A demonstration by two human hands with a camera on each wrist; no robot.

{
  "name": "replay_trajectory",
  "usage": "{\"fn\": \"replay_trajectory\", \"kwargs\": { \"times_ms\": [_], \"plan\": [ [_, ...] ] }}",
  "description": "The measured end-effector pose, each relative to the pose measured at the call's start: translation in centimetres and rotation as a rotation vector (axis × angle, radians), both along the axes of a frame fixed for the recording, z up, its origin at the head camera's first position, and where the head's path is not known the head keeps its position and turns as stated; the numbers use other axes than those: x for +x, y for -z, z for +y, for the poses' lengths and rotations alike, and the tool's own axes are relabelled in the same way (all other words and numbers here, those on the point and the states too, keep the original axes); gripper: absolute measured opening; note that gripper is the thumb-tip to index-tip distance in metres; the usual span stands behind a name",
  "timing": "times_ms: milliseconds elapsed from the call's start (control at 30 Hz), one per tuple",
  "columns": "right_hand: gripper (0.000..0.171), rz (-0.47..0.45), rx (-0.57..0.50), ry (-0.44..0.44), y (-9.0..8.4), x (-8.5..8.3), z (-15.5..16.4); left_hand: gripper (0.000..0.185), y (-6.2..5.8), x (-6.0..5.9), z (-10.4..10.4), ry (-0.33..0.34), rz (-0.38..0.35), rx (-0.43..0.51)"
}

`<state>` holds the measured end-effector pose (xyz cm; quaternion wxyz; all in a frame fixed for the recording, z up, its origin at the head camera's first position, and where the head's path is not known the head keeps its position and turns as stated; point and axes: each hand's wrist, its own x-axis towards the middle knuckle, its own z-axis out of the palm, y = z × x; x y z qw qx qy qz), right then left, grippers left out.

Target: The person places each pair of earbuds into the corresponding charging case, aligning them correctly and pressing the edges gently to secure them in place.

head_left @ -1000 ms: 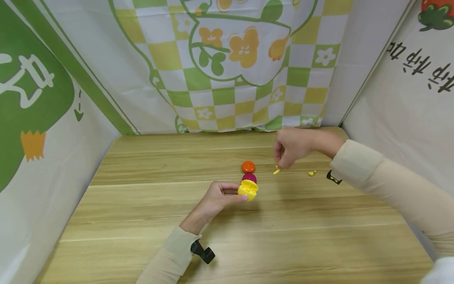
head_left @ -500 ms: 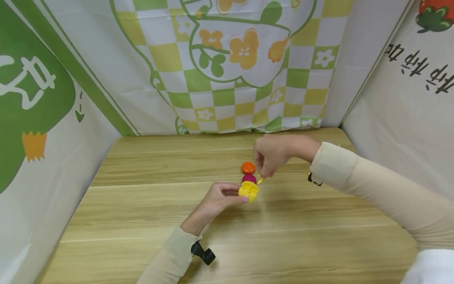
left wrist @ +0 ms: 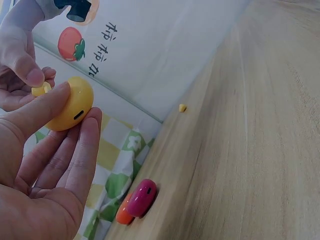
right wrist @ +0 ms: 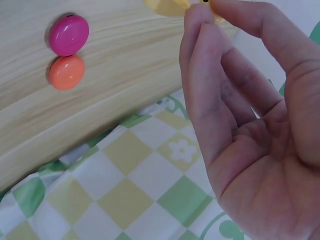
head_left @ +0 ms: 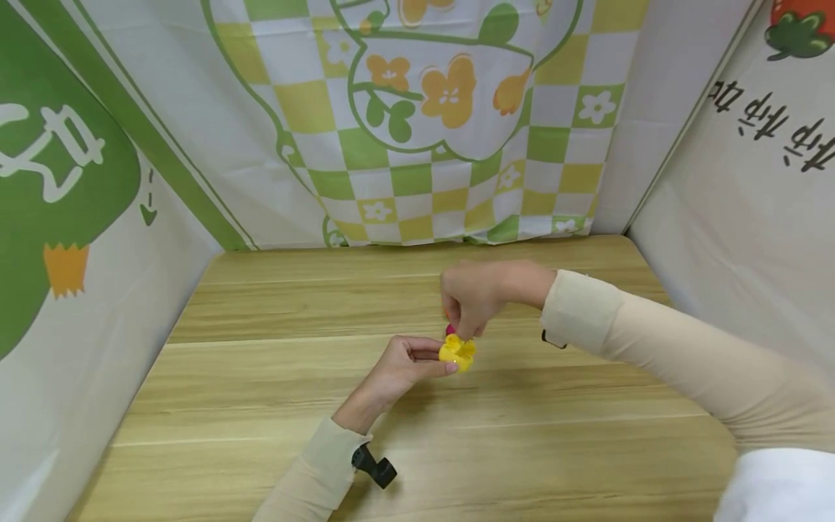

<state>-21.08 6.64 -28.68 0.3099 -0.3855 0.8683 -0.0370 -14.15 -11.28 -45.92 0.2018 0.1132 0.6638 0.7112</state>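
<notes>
- The wooden surface (head_left: pixel 261 377) lies under both hands, with printed cloth walls (head_left: pixel 417 116) rising behind and to either side of them.
- The right hand (head_left: pixel 476 293) reaches in from the right, its sleeve trailing back across the surface; its grip is a closed pinch — thumb and forefinger tips pressed on a small yellow earbud (left wrist: pixel 41 90) — poised right at the top of the yellow case.
- The left hand (head_left: pixel 401 366) sits just below and left of the right hand's grip; its fingers curl round the yellow case (head_left: pixel 457 353), thumb on one side and fingertips on the other, holding it lifted off the surface.
- The yellow case stands open in the head view, touching the right fingertips.
- A magenta case (right wrist: pixel 69 34) and an orange case (right wrist: pixel 66 72) lie shut on the surface just beyond the left grip, side by side and touching.
- A second small yellow earbud (left wrist: pixel 183 107) lies alone on the surface, well apart from both grips, out to the right.
</notes>
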Motion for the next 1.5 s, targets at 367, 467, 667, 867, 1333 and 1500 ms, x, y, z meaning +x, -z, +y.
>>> {"fn": "replay_trajectory", "kwargs": {
  "times_ms": [367,467,667,867,1333,1500],
  "plan": [
    [0.022,0.023,0.037,0.013,0.5,0.5,-1.0,0.035,-0.1,0.1,0.0,-0.001,0.008,-0.021],
    [0.020,0.037,0.039,0.013,0.6,0.7,-1.2,0.034,-0.2,0.1,0.0,-0.003,0.013,-0.027],
    [0.017,0.022,0.019,0.034,0.9,0.9,-1.4,0.034,0.0,0.1,-0.1,-0.004,0.011,-0.021],
    [0.018,0.006,-0.010,0.054,1.3,1.0,-1.6,0.034,0.1,0.0,-0.3,-0.004,0.013,-0.012],
    [0.020,0.040,-0.128,0.037,-0.3,0.5,0.1,0.034,-0.2,0.0,-0.2,-0.024,-0.005,-0.018],
    [0.024,0.161,-0.128,0.014,-1.4,-0.4,2.7,0.034,0.0,0.1,-0.1,-0.040,-0.024,-0.023]
  ]
}}
